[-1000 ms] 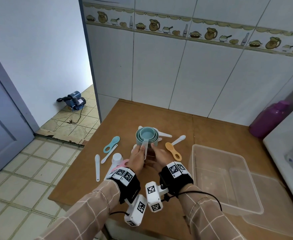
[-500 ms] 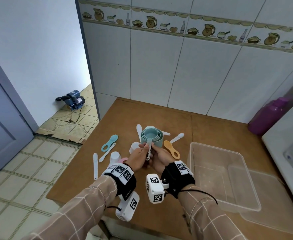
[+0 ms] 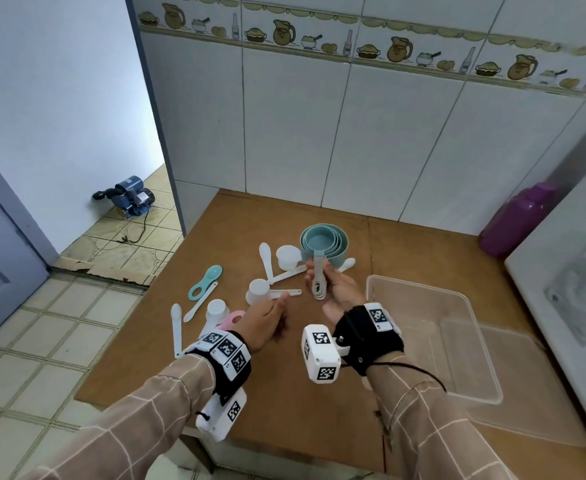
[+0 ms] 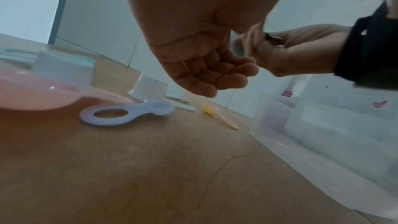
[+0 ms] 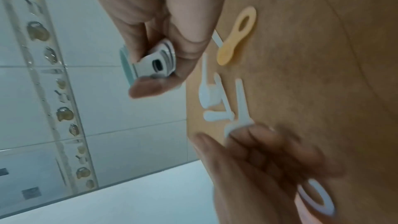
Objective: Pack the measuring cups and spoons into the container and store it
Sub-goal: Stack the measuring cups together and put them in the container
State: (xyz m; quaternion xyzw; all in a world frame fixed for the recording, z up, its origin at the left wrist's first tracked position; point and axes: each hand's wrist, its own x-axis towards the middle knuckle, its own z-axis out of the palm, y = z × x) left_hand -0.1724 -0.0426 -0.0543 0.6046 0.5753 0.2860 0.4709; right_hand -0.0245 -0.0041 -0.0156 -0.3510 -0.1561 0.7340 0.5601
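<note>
A nest of teal measuring cups (image 3: 323,241) hangs tilted above the brown table (image 3: 405,251). My right hand (image 3: 316,283) grips its stacked white handles (image 5: 155,64). My left hand (image 3: 280,306) hovers just left of them, fingers loosely curled and holding nothing, as the left wrist view (image 4: 215,74) also shows. White measuring cups (image 3: 258,291), white spoons (image 3: 265,258), a teal spoon (image 3: 205,287), a pink one (image 3: 232,318), a lilac one (image 4: 127,113) and an orange one (image 5: 237,37) lie scattered on the table. The clear container (image 3: 419,285) stands to the right, nothing in it.
The container's clear lid (image 3: 534,393) lies on the table at its right. A purple bottle (image 3: 516,220) stands in the back right corner beside a white appliance (image 3: 568,271). The table's left edge drops to a tiled floor with a blue pump (image 3: 128,195).
My left hand has let go of the cup handles and drawn back to the left. My right hand alone has carried the nested cups up and a little right.
</note>
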